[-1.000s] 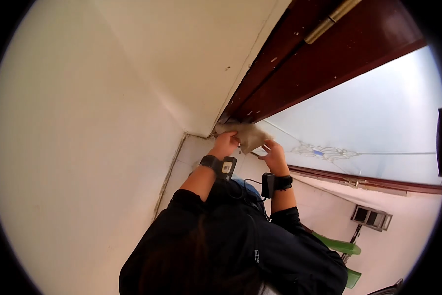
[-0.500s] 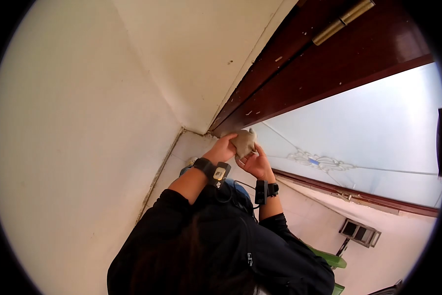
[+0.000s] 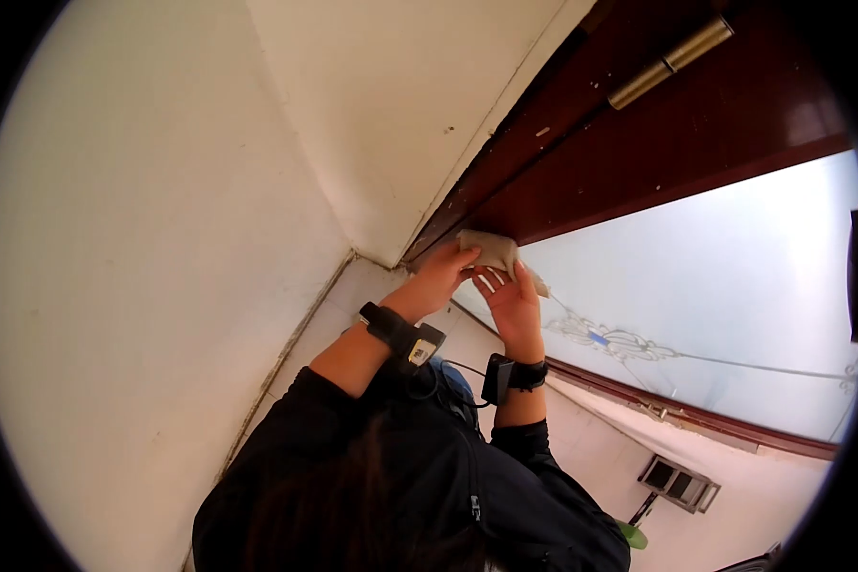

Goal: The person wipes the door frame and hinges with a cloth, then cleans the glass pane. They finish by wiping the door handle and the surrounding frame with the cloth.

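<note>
A folded beige-grey cloth (image 3: 489,250) is held between my two hands, close to the dark red door frame. My left hand (image 3: 440,276) grips its near left edge, thumb on top. On the other side, my right hand (image 3: 511,297) pinches the right part of the cloth between thumb and fingers, and a corner hangs past the thumb. Both wrists wear black straps with small devices. Behind the cloth is the brown-red wooden door (image 3: 581,181) with its frosted glass pane (image 3: 696,276).
A brass hinge (image 3: 672,63) is fixed at the top of the door frame. Pale walls (image 3: 162,238) meet in a corner on the left. Lower right, a grey metal-framed object (image 3: 679,482) and a green piece (image 3: 632,536) are near the tiled floor.
Both hands have moved up and slightly right with the cloth, nearer the door's wooden edge. The cloth, bunched before, now looks flatter and more spread.
</note>
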The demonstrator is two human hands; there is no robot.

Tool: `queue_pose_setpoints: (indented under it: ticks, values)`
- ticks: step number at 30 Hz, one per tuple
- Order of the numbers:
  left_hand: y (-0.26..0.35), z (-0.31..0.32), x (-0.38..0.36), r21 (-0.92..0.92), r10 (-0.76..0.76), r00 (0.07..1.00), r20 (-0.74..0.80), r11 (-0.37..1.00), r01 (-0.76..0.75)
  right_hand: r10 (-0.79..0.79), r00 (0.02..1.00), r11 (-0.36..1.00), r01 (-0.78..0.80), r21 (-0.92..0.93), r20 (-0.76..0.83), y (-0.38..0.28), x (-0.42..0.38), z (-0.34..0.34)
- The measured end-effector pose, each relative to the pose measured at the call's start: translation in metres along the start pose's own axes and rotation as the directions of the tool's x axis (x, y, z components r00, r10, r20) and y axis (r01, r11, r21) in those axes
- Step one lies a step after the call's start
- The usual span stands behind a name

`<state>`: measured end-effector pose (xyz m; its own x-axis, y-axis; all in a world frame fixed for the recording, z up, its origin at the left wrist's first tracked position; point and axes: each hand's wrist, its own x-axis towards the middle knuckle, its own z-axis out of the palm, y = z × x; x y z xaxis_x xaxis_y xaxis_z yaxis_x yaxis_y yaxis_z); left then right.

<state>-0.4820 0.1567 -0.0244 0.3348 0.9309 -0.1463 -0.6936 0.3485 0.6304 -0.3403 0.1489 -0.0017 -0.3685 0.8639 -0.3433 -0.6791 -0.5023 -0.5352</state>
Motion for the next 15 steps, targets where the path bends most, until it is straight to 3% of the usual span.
queue_pose_setpoints:
  ticks: [2, 4, 6, 8, 10, 11, 13, 15]
  values:
    - [0.014, 0.017, 0.002, -0.011, 0.020, 1.000, -0.006, 1.000, -0.020, -0.168, 0.984, 0.960, 0.177, -0.218, 0.060, -0.009, 0.002, 0.015]
    - [0.019, 0.023, 0.006, 0.258, 0.151, 0.987, -0.052, 0.957, -0.133, -0.205, 0.973, 0.932, 0.228, -0.283, 0.110, -0.015, 0.007, 0.019]
    - [0.016, 0.026, 0.013, 0.269, 0.233, 0.969, -0.082, 0.941, -0.204, -0.293, 0.946, 0.813, 0.324, -0.483, 0.142, -0.018, 0.012, 0.021]
    - [0.016, 0.026, 0.016, 0.281, 0.315, 0.942, -0.113, 0.920, -0.274, -0.312, 0.938, 0.766, 0.341, -0.545, 0.149, -0.019, 0.014, 0.026]
    - [0.028, 0.037, 0.012, 0.492, 0.347, 0.925, -0.156, 0.839, -0.232, -0.421, 0.897, 0.604, 0.386, -0.698, 0.131, -0.022, 0.015, 0.024]
    - [0.028, 0.037, 0.014, 0.490, 0.354, 0.921, -0.165, 0.840, -0.235, -0.412, 0.901, 0.603, 0.382, -0.700, 0.137, -0.022, 0.015, 0.025]
    - [0.024, 0.036, 0.020, 0.596, 0.454, 0.874, -0.175, 0.755, -0.273, -0.492, 0.861, 0.424, 0.368, -0.828, 0.130, -0.022, 0.013, 0.030]
    - [0.019, 0.034, 0.024, 0.586, 0.498, 0.850, -0.172, 0.745, -0.318, -0.508, 0.853, 0.427, 0.370, -0.825, 0.119, -0.021, 0.017, 0.029]
